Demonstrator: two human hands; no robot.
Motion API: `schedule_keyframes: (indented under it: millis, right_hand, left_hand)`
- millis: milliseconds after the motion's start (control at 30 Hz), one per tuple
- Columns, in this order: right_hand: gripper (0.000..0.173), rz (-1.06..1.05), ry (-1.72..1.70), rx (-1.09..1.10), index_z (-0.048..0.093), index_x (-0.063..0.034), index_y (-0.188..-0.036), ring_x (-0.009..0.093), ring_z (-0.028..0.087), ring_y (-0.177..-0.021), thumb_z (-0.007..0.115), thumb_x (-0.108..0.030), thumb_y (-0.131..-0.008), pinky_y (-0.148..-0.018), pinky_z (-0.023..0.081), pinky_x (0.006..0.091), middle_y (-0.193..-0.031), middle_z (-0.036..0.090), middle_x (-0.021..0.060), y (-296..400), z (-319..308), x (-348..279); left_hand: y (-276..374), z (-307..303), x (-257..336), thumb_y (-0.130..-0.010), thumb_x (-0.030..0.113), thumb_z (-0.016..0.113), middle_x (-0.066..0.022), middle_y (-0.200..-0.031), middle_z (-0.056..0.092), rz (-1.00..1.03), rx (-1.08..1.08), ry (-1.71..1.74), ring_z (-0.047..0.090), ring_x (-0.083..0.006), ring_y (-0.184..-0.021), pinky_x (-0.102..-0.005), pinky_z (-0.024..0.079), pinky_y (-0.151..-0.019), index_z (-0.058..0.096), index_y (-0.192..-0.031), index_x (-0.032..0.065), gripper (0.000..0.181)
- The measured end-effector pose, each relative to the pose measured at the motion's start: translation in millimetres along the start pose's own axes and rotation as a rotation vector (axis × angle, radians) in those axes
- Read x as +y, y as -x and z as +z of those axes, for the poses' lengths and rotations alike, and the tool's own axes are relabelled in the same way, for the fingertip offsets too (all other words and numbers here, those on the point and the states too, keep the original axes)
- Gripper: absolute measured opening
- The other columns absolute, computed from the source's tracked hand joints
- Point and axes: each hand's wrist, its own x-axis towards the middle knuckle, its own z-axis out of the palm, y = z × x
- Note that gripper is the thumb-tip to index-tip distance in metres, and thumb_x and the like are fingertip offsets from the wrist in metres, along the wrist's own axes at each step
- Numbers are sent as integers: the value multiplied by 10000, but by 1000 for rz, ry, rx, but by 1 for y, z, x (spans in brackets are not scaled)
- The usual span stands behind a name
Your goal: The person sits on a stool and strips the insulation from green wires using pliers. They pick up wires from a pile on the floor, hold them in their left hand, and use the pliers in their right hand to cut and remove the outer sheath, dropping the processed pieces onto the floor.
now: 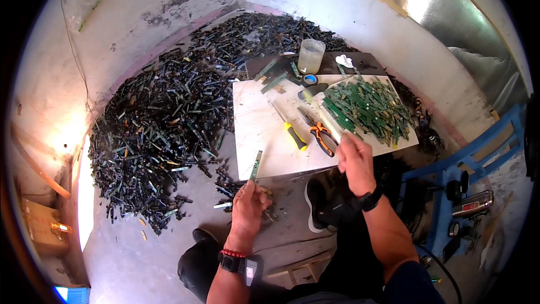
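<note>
My left hand [249, 202] pinches the lower end of a narrow green circuit board strip [255, 165] at the near left corner of the white board [253, 135]. My right hand [355, 162] is closed around a pale, motion-blurred handle [331, 124], whose far end looks like a brush; its exact kind I cannot tell. Beside it lie orange-and-black pliers [322, 137] and a yellow-and-black screwdriver [295, 136]. A heap of green circuit board strips [371, 107] covers the right part of the board. Behind are a roll of black tape [309, 80] and a cloudy plastic cup [311, 56].
A large pile of dark circuit strips [164, 118] spreads over the floor on the left and behind the table. A blue chair [443, 177] bearing a metal flask [472, 204] stands at right. A crumpled white tissue [344, 61] lies at the back. A cardboard box [44, 223] is far left.
</note>
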Motion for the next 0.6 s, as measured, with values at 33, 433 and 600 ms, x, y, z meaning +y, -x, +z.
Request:
schedule_keyframes:
  millis: [33, 433, 600]
  right_hand:
    - [241, -47, -54, 26, 571, -39, -883, 35, 333, -506, 488, -244, -978, -455, 297, 202, -612, 395, -54, -8, -3, -8]
    - [247, -7, -94, 65, 568, -11, -843, 94, 481, -530, 566, -246, -919, -458, 410, 251, -746, 595, 50, -188, -8, -66]
    - [321, -58, -176, 50, 578, 18, -929, 131, 571, -615, 576, -303, -924, -514, 461, 252, -870, 668, 113, -208, -9, -65]
  left_hand:
    - [1, 0, 0, -981, 337, 481, -26, -683, 523, -6, -41, 6, 491, -139, -617, -304, 444, -646, 532, -859, 84, 285]
    - [4, 6, -6, -986, 329, 455, -34, -648, 506, -126, -166, -23, 473, -154, -584, -321, 460, -680, 516, -838, 85, 292]
    - [3, 7, -6, -981, 341, 462, -34, -653, 509, -121, -184, -26, 466, -153, -580, -322, 461, -688, 516, -835, 94, 292]
